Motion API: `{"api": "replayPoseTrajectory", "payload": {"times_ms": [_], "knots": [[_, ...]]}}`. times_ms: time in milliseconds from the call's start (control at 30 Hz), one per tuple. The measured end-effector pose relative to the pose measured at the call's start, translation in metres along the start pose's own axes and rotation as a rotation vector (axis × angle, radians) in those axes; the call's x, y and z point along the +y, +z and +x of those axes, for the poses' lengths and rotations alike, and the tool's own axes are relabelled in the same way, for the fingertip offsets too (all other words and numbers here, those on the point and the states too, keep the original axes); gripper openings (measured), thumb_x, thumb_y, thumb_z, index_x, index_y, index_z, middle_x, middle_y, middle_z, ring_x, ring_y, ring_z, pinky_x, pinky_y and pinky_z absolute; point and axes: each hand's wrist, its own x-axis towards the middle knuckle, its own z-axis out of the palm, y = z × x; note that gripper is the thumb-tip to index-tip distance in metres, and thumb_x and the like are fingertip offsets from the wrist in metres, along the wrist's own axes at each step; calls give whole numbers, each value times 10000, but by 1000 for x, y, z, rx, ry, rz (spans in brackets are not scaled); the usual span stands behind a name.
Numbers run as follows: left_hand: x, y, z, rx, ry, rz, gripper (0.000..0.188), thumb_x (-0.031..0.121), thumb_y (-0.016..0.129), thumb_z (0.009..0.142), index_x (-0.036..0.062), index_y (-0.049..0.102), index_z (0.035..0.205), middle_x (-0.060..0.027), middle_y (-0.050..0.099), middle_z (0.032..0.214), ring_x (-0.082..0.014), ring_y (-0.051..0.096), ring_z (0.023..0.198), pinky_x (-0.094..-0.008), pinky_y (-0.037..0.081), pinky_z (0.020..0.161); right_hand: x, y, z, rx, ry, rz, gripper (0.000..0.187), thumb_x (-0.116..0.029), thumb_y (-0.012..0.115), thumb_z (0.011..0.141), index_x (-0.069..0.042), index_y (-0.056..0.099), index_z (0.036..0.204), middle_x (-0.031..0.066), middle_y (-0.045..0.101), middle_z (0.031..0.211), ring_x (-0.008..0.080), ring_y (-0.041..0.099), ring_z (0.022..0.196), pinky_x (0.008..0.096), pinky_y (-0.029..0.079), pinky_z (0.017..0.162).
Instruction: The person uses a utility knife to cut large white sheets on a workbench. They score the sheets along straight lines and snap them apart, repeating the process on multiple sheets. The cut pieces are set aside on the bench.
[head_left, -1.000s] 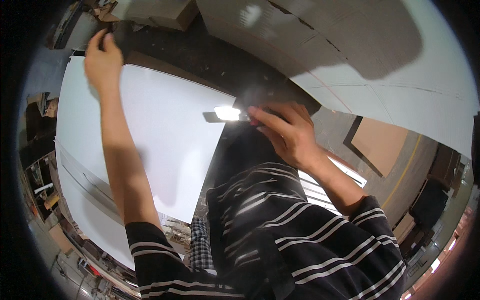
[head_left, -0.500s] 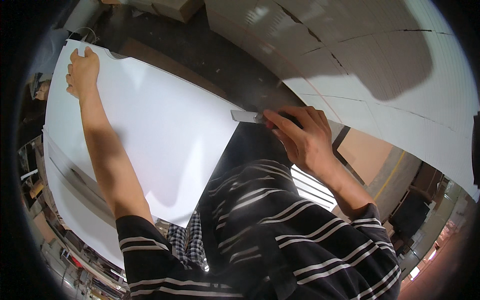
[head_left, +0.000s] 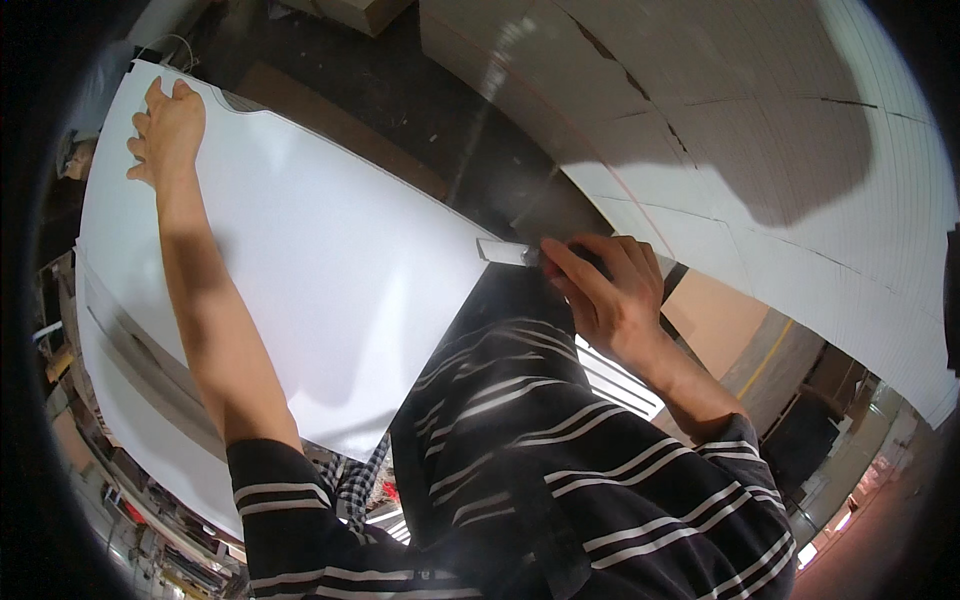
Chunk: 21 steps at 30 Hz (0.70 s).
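Note:
A large white sheet (head_left: 310, 230) slants across the left half of the view, its corner pointing at my right hand. My left hand (head_left: 172, 130) lies on the sheet's far left part, fingers spread and holding nothing. My right hand (head_left: 615, 290) is closed round the handle of a flat-bladed hand tool (head_left: 503, 252). The broad, bright metal blade overlaps the sheet's right corner. Most of the handle is hidden by my fingers, so its exact kind is unclear.
A tall stack of white sheets (head_left: 760, 130) fills the upper right. Another white panel (head_left: 130, 400) with a grey curved band lies below the sheet at left. Dark floor (head_left: 490, 140) shows between sheet and stack. A brown board (head_left: 715, 315) is beyond my right wrist.
The blade and my right hand have shifted slightly right and down in the view, staying at the sheet's corner. My left hand stays on the sheet, its fingers a little more spread.

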Motion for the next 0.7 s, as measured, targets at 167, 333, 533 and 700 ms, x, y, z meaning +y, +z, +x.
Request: {"api": "replayPoseTrajectory", "payload": {"times_ms": [167,333,533,700], "knots": [[-3,-3,-10,-9,69,-9,594,470,358,1044,278,367,1607,-190,365,1632,-462,280,1517,-671,160,1199,3,1,2,-8,-24,8,405,-84,790,843,-141,745,1241,85,688,1048,255,620,889,385,470,785],[1,-2,-19,-12,109,9,603,452,348,1042,264,350,1615,-212,369,1619,-493,296,1494,-660,188,1191,6,2,6,-27,-47,-18,379,-125,794,855,-146,750,1231,85,685,1044,251,627,912,394,460,822],[4,1,-28,12,157,-39,602,441,351,1042,254,349,1614,-236,388,1589,-511,307,1476,-659,199,1181,15,6,19,-5,-120,-27,387,-152,810,841,-152,757,1224,89,683,1036,252,629,921,407,458,830],[3,2,-29,21,177,-38,601,435,349,1042,251,353,1614,-262,389,1576,-526,314,1463,-660,214,1162,17,9,29,-13,-145,-12,410,-147,828,809,-152,762,1214,85,690,1031,251,634,921,412,465,838]]}}
